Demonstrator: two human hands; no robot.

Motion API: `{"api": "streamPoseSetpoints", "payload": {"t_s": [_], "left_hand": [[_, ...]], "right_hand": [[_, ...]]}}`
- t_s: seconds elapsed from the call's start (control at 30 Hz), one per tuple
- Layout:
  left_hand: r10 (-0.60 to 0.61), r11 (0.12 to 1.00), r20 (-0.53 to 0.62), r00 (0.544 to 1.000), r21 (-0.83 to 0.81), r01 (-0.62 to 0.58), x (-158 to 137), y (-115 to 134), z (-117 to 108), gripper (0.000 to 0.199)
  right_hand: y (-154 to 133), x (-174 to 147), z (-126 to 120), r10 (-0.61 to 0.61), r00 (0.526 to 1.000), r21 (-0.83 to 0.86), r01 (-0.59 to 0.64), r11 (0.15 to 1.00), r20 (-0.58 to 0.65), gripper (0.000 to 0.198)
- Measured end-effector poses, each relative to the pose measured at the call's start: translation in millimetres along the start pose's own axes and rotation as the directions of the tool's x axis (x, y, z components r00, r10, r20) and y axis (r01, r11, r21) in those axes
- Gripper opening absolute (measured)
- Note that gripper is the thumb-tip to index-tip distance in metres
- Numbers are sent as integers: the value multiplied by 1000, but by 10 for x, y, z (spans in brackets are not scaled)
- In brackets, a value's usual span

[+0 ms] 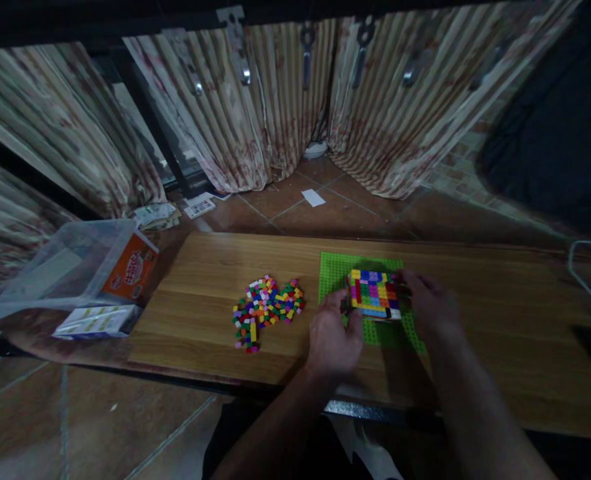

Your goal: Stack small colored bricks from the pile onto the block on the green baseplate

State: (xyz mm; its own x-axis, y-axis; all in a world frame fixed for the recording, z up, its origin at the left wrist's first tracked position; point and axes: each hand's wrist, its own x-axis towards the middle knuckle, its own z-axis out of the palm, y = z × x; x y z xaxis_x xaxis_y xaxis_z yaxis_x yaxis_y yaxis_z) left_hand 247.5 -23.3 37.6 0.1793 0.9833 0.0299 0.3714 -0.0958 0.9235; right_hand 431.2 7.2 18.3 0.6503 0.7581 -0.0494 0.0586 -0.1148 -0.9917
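Observation:
A block of many-coloured building bricks (374,293) stands on a green studded baseplate (333,270). My left hand (334,331) grips its left side, with thumb and fingers at the near left corner. On the opposite side, the fingers of my right hand (428,300) press against the block's right edge. Some fingertips of both hands are hidden by the block. Left of the baseplate, a loose pile of small coloured bricks (267,303) lies spread on the wooden board.
The wooden board (195,287) lies across the table. At far left stand a clear plastic bin (83,260) with an orange label and a flat white box (98,321). Papers (158,215) rest behind them. Striped curtains (280,100) hang beyond; a white cord (588,277) is at right.

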Motion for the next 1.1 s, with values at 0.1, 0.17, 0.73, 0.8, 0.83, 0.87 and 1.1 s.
{"api": "streamPoseSetpoints", "payload": {"t_s": [0.1,0.17,0.73,0.8,0.83,0.87,1.1], "left_hand": [[112,990,-155,982,-67,-124,-20,104,-63,26],[157,974,-228,961,-124,-189,7,146,-141,24],[-225,804,-641,734,-547,-232,452,-202,-1084,16],[-224,801,-630,743,-554,-228,449,-196,-1070,15],[-226,800,-628,744,-556,-226,449,-194,-1065,15],[-228,799,-627,745,-558,-225,448,-193,-1062,15],[-242,791,-582,776,-582,-190,447,-183,-1041,15]], "right_hand": [[-141,-111,51,-257,937,-157,224,962,-236,25],[-259,-284,134,-413,880,-210,369,906,-236,26],[46,-1255,1014,-285,568,-296,718,630,772,13],[47,-1259,1031,-269,579,-330,721,609,769,12],[44,-1263,1035,-257,582,-343,721,602,771,11],[39,-1267,1037,-246,583,-353,721,596,775,10],[-10,-1297,1021,-248,539,-349,767,538,805,7]]}}
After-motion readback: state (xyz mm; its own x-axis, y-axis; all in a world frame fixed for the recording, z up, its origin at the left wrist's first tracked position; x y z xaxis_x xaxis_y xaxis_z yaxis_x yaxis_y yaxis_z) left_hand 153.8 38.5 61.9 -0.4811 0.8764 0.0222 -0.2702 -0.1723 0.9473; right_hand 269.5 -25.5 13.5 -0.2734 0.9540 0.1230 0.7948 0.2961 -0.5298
